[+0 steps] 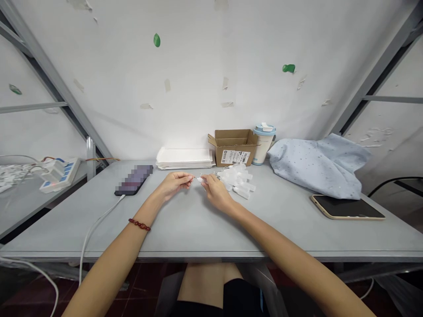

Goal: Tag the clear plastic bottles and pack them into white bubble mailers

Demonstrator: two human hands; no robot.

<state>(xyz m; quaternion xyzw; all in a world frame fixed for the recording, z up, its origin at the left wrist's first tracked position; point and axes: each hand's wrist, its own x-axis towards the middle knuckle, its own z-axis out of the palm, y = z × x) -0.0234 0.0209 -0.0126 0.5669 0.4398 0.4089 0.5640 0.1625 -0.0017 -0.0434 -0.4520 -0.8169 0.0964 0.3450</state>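
My left hand [175, 185], with a reddish beaded bracelet on its wrist, is closed in a pinch over the middle of the table. What its fingertips hold is too small to make out; a thin tip shows between the two hands. My right hand [217, 192] grips a small white plastic piece [200, 179], its fingertips almost meeting those of the left. Just right of and behind the right hand lies a loose pile of translucent white plastic pieces [243, 190], partly hidden by that hand.
Behind the hands stand a stack of white sheets [185, 158], an opened cardboard box [235, 149] and a lidded cup [263, 145]. A light blue cloth [317, 165] partly covers a phone [350, 208] at right. Another phone [135, 179], with a white cable [95, 224], lies left.
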